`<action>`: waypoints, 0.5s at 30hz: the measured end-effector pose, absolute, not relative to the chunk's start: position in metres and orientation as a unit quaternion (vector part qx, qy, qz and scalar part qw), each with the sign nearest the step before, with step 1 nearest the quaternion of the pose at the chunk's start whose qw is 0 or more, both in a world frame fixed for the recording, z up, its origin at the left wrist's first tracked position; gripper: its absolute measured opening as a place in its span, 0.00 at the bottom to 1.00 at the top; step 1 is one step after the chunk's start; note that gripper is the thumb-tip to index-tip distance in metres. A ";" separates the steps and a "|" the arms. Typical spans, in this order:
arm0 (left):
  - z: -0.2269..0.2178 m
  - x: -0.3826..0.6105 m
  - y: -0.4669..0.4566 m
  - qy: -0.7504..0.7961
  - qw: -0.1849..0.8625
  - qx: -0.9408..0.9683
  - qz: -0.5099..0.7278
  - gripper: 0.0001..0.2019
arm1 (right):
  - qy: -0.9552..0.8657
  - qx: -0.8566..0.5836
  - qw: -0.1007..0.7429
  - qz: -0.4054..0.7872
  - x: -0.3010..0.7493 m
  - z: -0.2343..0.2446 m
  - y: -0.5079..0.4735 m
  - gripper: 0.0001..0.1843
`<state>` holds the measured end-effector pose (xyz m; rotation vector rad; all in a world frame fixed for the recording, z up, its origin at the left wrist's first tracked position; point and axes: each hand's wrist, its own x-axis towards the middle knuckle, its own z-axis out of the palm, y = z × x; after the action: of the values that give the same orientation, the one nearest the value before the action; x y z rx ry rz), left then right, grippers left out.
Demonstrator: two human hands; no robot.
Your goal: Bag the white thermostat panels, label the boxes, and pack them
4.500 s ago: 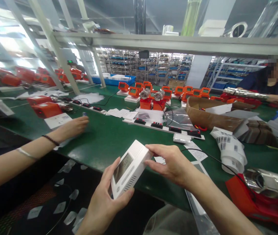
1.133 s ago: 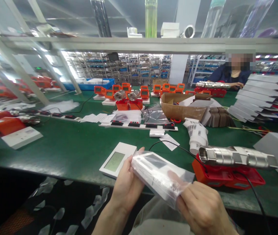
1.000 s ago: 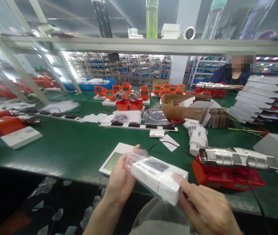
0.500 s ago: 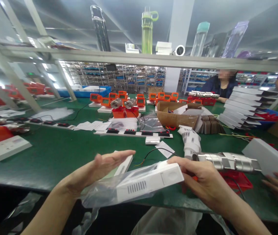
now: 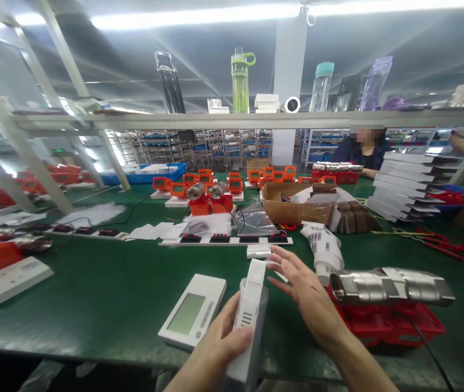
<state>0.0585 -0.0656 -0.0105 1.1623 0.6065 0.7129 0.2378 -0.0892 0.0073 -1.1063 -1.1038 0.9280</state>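
Note:
Gripped in my left hand (image 5: 229, 337) is a white plastic unit (image 5: 252, 294) with a row of vent slots along its narrow side. It stands tilted upright, and clear plastic film shows around its edges. My right hand (image 5: 303, 286) is just right of the unit's top end, fingers apart and holding nothing. To the left of my left hand, a white display unit (image 5: 215, 291) with a grey-green screen lies face up on the green table.
Metal valve bodies (image 5: 390, 286) on red housings stand at right, beside a rolled white label strip (image 5: 323, 247). Behind are a white strip of black connectors (image 5: 219, 238), a cardboard box (image 5: 297, 201) and orange housings (image 5: 235, 184). A person (image 5: 364, 147) sits at the far side.
My left hand has taken hold of the white unit and my right hand has let go. The unit has turned upright. Another person's hand and the white box at right have left the view.

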 end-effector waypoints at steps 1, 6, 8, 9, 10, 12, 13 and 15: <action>-0.017 0.063 -0.066 0.290 0.712 0.537 0.347 0.35 | -0.429 -0.457 0.641 0.442 0.229 0.002 -0.087 0.28; -0.033 0.076 -0.067 0.389 0.601 0.555 0.424 0.39 | -0.344 -0.436 0.683 0.473 0.194 -0.004 -0.081 0.29; -0.035 0.076 -0.066 0.413 0.580 0.567 0.415 0.41 | -0.330 -0.418 0.689 0.490 0.190 -0.002 -0.079 0.26; -0.036 0.075 -0.065 0.423 0.572 0.573 0.406 0.41 | -0.324 -0.406 0.693 0.499 0.189 -0.002 -0.078 0.25; -0.038 0.075 -0.064 0.431 0.565 0.580 0.398 0.42 | -0.320 -0.394 0.698 0.505 0.190 -0.002 -0.078 0.23; -0.040 0.075 -0.063 0.441 0.552 0.589 0.393 0.43 | -0.318 -0.371 0.704 0.515 0.191 -0.003 -0.078 0.21; -0.041 0.075 -0.063 0.442 0.545 0.592 0.395 0.43 | -0.319 -0.362 0.704 0.521 0.192 -0.004 -0.078 0.20; -0.042 0.077 -0.063 0.435 0.535 0.600 0.406 0.43 | -0.322 -0.344 0.703 0.533 0.192 -0.008 -0.078 0.19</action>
<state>0.0765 -0.0633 -0.0421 1.4288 1.0352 0.9672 0.1924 -0.0780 -0.0080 -0.7657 -0.7166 1.1860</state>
